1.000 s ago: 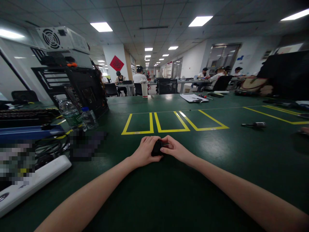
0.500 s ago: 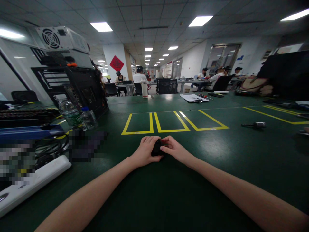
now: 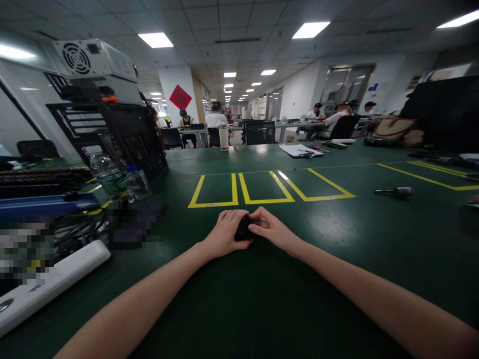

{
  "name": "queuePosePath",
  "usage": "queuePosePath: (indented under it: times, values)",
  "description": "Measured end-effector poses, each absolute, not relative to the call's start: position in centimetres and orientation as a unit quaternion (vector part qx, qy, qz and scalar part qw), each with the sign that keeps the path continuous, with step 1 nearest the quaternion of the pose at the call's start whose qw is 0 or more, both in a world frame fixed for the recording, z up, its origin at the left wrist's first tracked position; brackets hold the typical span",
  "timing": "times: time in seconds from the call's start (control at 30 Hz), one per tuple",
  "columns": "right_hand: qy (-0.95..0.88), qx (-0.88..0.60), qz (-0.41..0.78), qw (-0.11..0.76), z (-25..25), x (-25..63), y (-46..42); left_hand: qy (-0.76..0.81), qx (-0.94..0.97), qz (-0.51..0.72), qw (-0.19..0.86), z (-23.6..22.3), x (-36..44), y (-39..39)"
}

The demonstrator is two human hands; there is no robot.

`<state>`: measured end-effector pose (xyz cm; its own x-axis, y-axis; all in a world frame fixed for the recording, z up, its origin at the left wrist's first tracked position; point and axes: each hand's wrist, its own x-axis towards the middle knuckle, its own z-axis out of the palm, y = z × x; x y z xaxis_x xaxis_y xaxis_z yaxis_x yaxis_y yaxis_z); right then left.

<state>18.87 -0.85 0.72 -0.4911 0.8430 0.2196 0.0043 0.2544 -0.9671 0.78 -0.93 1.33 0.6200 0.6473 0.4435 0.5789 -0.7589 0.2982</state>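
Note:
A small black object (image 3: pixel 243 228) with a rounded outline is on or just above the green table, between my two hands; its kind I cannot make out. My left hand (image 3: pixel 227 232) wraps round it from the left, fingers over the far side and thumb along the near side. From the right, my right hand (image 3: pixel 270 230) pinches at its edge, thumb and bent fingers close together. Much of the object is hidden behind the fingers.
Yellow tape outlines (image 3: pixel 266 201) mark the green table beyond my hands. A screwdriver-like tool (image 3: pixel 399 192) lies to the right. A clipboard (image 3: pixel 301 150) and a cup (image 3: pixel 223 138) are farther back. Bottles (image 3: pixel 108 174), a computer case (image 3: pixel 130 139) and a white power strip (image 3: pixel 56 284) occupy the left.
My right hand's fingers have shifted very slightly upward at the black object's edge. My left hand keeps the same hold.

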Motion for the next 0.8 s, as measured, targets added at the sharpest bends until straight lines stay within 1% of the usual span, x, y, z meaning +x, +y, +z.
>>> queuePosePath:
  times: [0.17,0.3,0.43,0.63,0.8]
  values:
    - [-0.666,-0.362,0.529,0.381,1.01,18.89,-0.81,0.344,0.897,0.272,0.061,1.21,0.74,-0.89]
    - [-0.673,-0.324,0.559,0.361,1.42,19.22,-0.96,0.342,0.898,0.27,0.064,1.27,0.74,-0.92]
    - [-0.671,-0.285,0.581,0.362,1.24,19.48,-0.91,0.341,0.898,0.272,0.06,1.24,0.76,-0.85]
    - [-0.674,-0.331,0.534,0.388,1.14,19.2,-0.84,0.335,0.9,0.273,0.058,1.27,0.72,-0.8]
    - [-0.662,-0.357,0.533,0.388,1.08,19.04,-0.75,0.338,0.9,0.267,0.06,1.38,0.69,-0.9]
